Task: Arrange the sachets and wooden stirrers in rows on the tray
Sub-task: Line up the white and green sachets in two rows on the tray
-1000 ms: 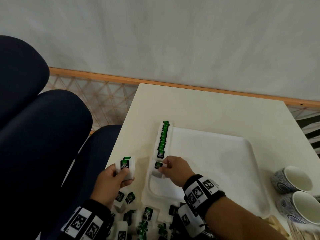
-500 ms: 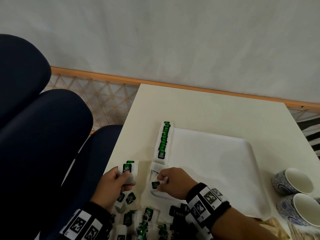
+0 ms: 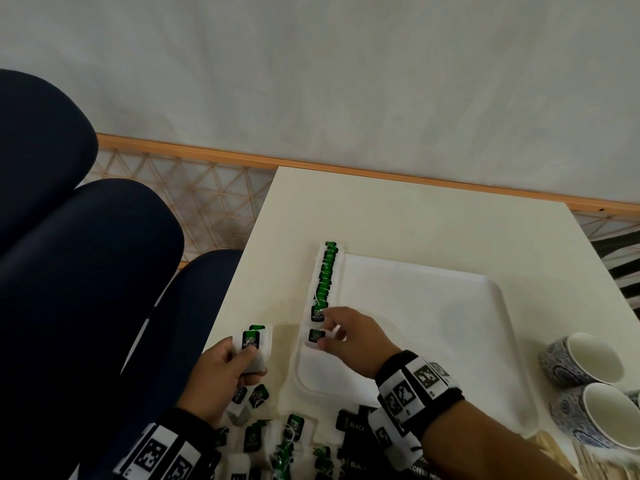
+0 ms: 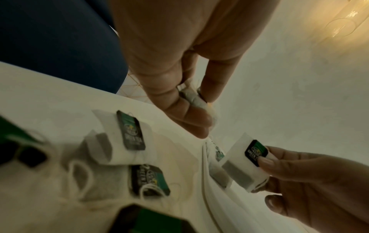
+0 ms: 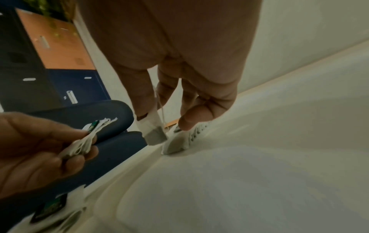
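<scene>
A row of green tea sachets (image 3: pixel 323 282) stands along the left edge of the white tray (image 3: pixel 433 341). My right hand (image 3: pixel 327 332) pinches one green tea sachet (image 3: pixel 314 336) just in front of the row's near end. The right wrist view shows this sachet (image 5: pixel 153 130) hanging from thumb and finger beside the row (image 5: pixel 187 135). My left hand (image 3: pixel 247 358) hovers left of the tray and grips a small stack of sachets (image 3: pixel 251 342), seen as a white bundle (image 4: pixel 192 96) in the left wrist view.
Loose green sachets (image 3: pixel 277 438) and black sachets (image 3: pixel 353 427) lie heaped at the table's near edge. Two patterned cups (image 3: pixel 585 358) stand right of the tray, with wooden stirrers (image 3: pixel 554 448) beside them. A dark blue chair (image 3: pixel 86 271) is at the left.
My right hand dipped toward the tray's near corner with the sachet, then came back up to the row's near end. The left hand has kept its stack and barely moved.
</scene>
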### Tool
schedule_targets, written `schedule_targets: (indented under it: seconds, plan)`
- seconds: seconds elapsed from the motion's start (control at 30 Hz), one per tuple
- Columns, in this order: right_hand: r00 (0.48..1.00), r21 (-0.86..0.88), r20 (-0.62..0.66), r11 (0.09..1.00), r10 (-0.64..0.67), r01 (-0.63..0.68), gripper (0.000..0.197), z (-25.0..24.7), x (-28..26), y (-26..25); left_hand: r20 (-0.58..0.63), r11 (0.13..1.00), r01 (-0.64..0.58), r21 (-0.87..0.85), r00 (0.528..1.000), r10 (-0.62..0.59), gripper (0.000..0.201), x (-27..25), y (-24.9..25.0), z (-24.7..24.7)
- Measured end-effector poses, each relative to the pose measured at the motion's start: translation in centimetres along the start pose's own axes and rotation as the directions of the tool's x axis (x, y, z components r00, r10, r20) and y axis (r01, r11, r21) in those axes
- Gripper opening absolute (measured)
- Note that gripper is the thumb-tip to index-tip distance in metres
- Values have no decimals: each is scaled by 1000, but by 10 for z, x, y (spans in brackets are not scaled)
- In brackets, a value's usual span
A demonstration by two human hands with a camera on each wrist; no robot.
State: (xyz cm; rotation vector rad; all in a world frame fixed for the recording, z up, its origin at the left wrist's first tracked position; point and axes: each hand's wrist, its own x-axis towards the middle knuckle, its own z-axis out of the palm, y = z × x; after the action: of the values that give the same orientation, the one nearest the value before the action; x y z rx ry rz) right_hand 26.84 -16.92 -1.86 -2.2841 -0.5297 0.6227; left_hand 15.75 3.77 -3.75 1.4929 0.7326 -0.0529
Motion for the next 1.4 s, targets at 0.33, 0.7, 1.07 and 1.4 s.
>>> schedule_targets:
  seconds: [0.33,0.7,1.07,1.4]
  plan:
    - [967,54,-118,974,226,-221,13,23,22,10,25,1000,2,-25,1000,-1,28,0,1,0]
    - [987,-34,-48,988,152,-153,43,29,18,7,44,999,27,-35,999,-26,26,5,-2,2]
    - [976,51,-205,996,80,-71,41,28,12,-2,131,1000,-24,-1,991,24,25,0,14,22]
    - [993,218,-87,971,-81,98,19,22,4,-10,232,986,-105,127,970,73,31,-2,17,34]
